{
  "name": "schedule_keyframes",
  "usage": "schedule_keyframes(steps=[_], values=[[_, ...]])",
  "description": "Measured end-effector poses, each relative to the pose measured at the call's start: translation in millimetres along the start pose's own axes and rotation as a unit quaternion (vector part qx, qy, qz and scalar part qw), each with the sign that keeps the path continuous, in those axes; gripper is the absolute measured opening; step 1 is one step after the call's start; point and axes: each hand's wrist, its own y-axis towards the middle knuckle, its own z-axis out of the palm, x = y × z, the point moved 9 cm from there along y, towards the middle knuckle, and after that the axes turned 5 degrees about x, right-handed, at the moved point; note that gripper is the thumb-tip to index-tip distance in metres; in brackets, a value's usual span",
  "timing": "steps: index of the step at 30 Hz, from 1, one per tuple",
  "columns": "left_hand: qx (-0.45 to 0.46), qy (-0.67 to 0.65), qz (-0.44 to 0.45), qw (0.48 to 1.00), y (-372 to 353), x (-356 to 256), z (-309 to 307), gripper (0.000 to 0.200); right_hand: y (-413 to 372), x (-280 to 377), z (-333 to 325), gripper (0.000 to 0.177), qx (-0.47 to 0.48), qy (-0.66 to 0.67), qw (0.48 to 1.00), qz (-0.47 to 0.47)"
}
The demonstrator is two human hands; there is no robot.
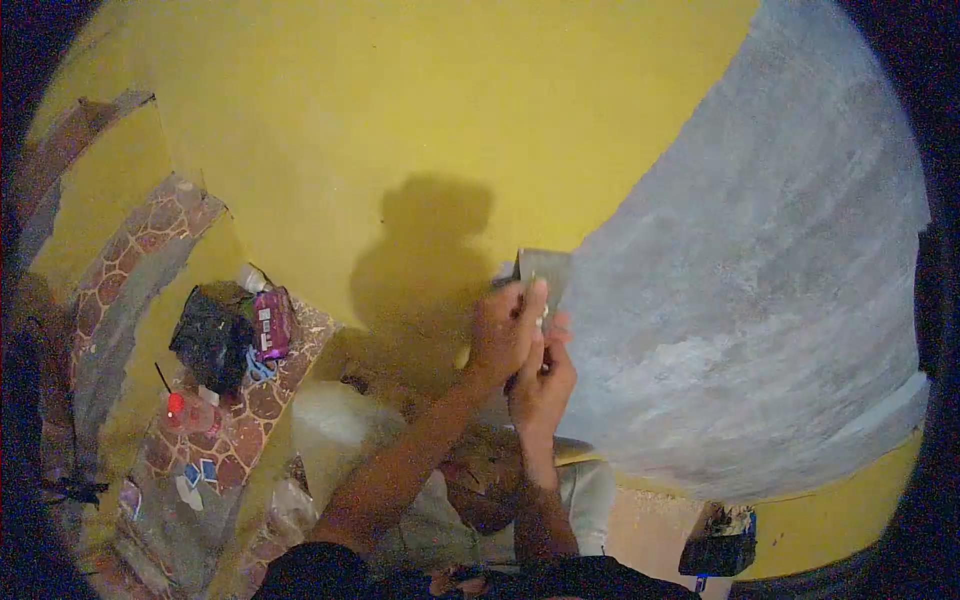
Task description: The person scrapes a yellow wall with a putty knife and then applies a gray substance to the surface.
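Note:
In the centre of the head view, a flat grey rectangular piece (546, 268) sticks up above both hands, near the edge between yellow wall and grey plastered area. My left hand (502, 325) is wrapped round its lower left side, thumb pointing upward. Just below and to the right, my right hand (543, 385) has its fingers curled at the bottom of the same piece. Both hands are close together; the palms and the piece's lower part are hidden.
Yellow wall (400, 90) lies ahead, with grey plaster (760, 260) at right. A black bag (212, 335), purple packet (272, 325) and red-capped bottle (190, 413) stand on a patterned ledge (255, 425) at left. A dark container (718, 545) is at lower right.

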Motion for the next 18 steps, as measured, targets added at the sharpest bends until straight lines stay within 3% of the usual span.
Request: schedule_keyframes(steps=[1,2,6,18], values=[[0.012,-0.008,-0.032,0.999,-2,39,-1,0.044,-9,-10,0,0.038,0.017,0.007,0.996,0.092],[0.023,-0.016,-0.066,0.997,-4,63,0,0.043,-11,-4,-3,0.038,0.018,0.008,0.995,0.097],[0.051,-0.152,-0.091,0.983,-17,37,9,0.043,-13,20,-12,0.039,0.079,-0.031,0.990,0.115],[0.046,-0.167,-0.096,0.980,-4,30,15,0.049,6,17,-6,0.035,0.083,-0.087,0.991,0.065]])
